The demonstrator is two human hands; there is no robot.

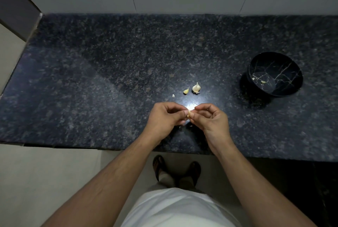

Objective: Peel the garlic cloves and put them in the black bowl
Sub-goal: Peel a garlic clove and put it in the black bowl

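Note:
Over the front middle of the counter, my left hand (164, 117) and my right hand (210, 119) both pinch one small garlic clove (189, 113) between fingertips; most of it is hidden by the fingers. Farther back on the counter lie a partial garlic bulb (196, 87), a loose unpeeled clove (186, 91) to its left and a tiny white scrap of skin (173, 95). The black bowl (285, 58) with gold veins stands at the right, tilted toward me, holding two pale peeled cloves (262, 81).
The dark speckled granite counter (91, 80) ends at a white tiled wall behind and a wall edge at far left. Its front edge runs just below my wrists. Small skin bits (190, 126) lie under my hands.

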